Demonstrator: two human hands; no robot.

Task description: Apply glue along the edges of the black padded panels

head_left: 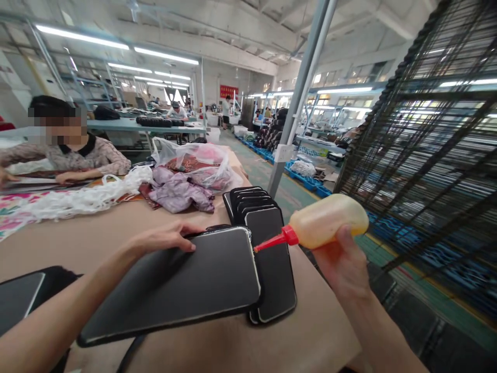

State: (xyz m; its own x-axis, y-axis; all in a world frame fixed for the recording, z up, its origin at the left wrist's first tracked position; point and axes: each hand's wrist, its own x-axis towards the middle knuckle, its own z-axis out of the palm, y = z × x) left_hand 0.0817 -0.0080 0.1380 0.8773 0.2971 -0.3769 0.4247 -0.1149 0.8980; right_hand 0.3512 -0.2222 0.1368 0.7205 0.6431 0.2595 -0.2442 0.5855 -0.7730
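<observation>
Over a broad tan-topped worktable [322, 311], a flat black panel with rounded corners [194, 280] lies tilted at centre, long axis roughly nine to three o'clock, before a stack of matching black panels [274, 264] at two. The left hand [165, 239], the nearer, pinches its twelve o'clock edge; the right hand [345, 261], at three, grasps a yellowish translucent plastic squeeze bottle [330, 220], its tapered red nozzle [276, 240] aimed nine-ward at the panel's short end. The left forearm [89, 303] hides the nine o'clock edge; nozzle contact appears likely but unclear.
</observation>
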